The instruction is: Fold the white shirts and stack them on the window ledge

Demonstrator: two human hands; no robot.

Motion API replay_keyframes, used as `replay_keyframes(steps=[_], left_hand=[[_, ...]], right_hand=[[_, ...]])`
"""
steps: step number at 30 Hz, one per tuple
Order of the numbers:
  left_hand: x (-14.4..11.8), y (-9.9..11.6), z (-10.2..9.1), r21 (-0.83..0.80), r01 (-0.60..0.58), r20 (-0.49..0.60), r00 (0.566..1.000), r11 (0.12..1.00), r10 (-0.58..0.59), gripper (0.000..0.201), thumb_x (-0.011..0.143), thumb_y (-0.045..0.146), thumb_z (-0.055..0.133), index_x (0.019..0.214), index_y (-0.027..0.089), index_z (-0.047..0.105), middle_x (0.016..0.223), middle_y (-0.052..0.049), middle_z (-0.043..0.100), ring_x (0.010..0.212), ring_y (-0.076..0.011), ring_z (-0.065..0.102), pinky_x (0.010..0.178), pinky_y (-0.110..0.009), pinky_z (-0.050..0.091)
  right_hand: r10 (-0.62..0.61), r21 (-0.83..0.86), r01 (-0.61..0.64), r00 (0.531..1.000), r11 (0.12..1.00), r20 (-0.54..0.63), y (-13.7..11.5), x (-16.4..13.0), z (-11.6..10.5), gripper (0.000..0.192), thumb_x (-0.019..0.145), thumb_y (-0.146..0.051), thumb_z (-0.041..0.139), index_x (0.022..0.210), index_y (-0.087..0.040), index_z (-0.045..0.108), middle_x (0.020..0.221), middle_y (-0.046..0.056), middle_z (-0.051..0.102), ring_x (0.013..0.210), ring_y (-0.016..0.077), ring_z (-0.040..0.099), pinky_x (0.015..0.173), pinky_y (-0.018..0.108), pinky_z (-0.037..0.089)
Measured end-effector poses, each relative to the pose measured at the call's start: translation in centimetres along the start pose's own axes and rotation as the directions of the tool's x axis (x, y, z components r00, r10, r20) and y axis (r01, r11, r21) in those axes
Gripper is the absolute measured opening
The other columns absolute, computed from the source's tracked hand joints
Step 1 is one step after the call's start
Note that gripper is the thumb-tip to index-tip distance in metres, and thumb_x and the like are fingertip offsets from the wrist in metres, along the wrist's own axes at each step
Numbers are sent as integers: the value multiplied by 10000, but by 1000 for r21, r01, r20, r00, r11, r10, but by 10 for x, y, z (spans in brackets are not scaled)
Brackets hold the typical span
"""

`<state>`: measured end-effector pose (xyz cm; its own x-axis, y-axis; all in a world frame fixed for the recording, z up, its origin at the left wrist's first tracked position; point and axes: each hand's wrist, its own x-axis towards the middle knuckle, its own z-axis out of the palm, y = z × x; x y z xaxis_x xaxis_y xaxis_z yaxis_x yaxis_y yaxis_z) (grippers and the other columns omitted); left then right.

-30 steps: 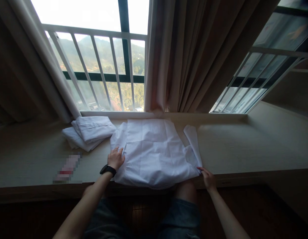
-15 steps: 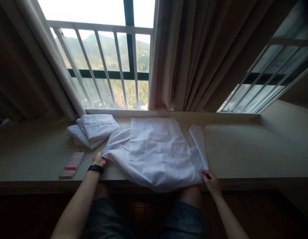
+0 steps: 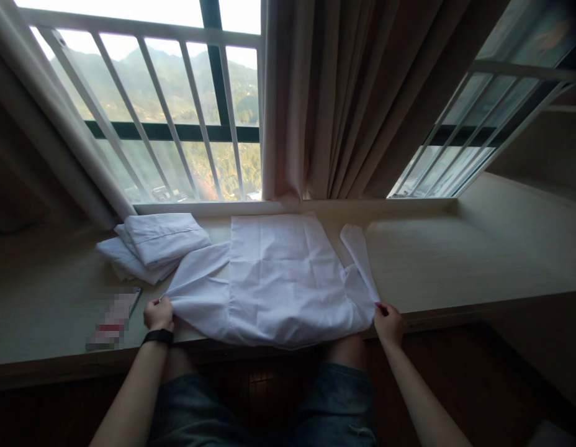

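Note:
A white long-sleeved shirt [image 3: 279, 279] lies spread on the wooden ledge, its near edge hanging a little over the front. On its left side, my left hand [image 3: 158, 315], with a dark band at the wrist, is closed on a pulled-out corner of the cloth. My right hand [image 3: 389, 323] pinches the shirt's right near corner at the ledge's front edge. From that corner a narrow sleeve runs back towards the window. The fabric between both hands looks fairly taut, with light creases.
Folded white cloth [image 3: 162, 242] is stacked on the ledge [image 3: 423, 261], left of the shirt. A blurred-out flat object [image 3: 112, 320] rests near my left hand. Behind are a barred window [image 3: 176, 130] and curtains [image 3: 344, 105]. My knees are under the front edge.
My left hand has moved outward to the left, drawing the shirt's left side out wider and straighter. My right hand still grips its corner. The camera view has turned slightly.

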<state>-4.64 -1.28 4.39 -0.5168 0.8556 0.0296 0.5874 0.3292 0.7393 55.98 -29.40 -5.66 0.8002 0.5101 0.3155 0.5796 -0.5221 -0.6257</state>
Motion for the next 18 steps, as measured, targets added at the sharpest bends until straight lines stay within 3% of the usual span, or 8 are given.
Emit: replay_keyframes(steps=[3,6,8,10,12,14,16,18], left_hand=[[-1,-4,-12,89,47,-60,997,995,-42,325,793,364,562,1027,139,569,1029,-208,647,1090,-415,603,902,-575,495],[-19,3,-13,239,-227,-133,956,944,263,413,819,366,559,1156,129,559,1235,-229,594,1245,-408,519,1012,-558,436],[-41,12,-2,296,-482,-56,853,825,519,378,874,347,495,1186,147,570,1277,-193,593,1261,-366,518,1059,-516,412],[-66,21,16,242,-679,112,729,693,675,352,915,334,443,1181,169,604,1295,-156,609,1257,-320,535,1096,-464,392],[-92,26,38,157,-804,269,594,574,758,382,942,347,420,1226,192,624,1380,-127,585,1322,-292,501,1136,-437,358],[-112,25,58,102,-863,393,492,495,777,434,958,364,415,1321,226,608,1486,-96,521,1418,-286,414,1170,-455,314],[-124,19,73,102,-876,475,459,470,751,472,966,369,417,1398,265,574,1546,-72,464,1467,-299,348,1189,-509,272],[-128,12,81,130,-872,514,467,473,720,496,965,371,428,1440,292,544,1566,-63,439,1481,-310,327,1197,-548,240]], right_hand=[[-37,-91,34,999,995,-38,-4,1,-3,400,767,-326,467,1012,-128,713,968,178,691,920,309,620,872,425,483],[-118,-202,110,993,973,-27,-20,11,-2,441,787,-309,517,1163,-123,654,1078,190,660,1055,324,572,921,430,464],[-147,-277,142,989,950,5,-35,24,2,495,799,-302,559,1257,-117,599,1169,204,624,1113,331,545,951,439,448],[-158,-335,171,985,926,68,-51,40,10,531,819,-266,572,1328,-119,552,1261,223,574,1146,338,537,970,452,434],[-143,-328,184,979,927,145,-63,57,20,544,846,-218,550,1381,-126,515,1335,242,528,1177,349,537,986,476,423],[-60,-205,97,982,974,181,-71,74,30,510,864,-179,523,1373,-131,529,1317,244,552,1194,354,546,1018,509,401],[60,-43,-53,981,998,182,-73,92,36,407,874,-170,506,1266,-125,607,1180,229,632,1178,354,568,1040,533,386],[153,69,-166,975,984,161,-71,111,37,296,873,-186,500,1104,-115,671,1007,214,675,1141,359,593,1037,541,394]])
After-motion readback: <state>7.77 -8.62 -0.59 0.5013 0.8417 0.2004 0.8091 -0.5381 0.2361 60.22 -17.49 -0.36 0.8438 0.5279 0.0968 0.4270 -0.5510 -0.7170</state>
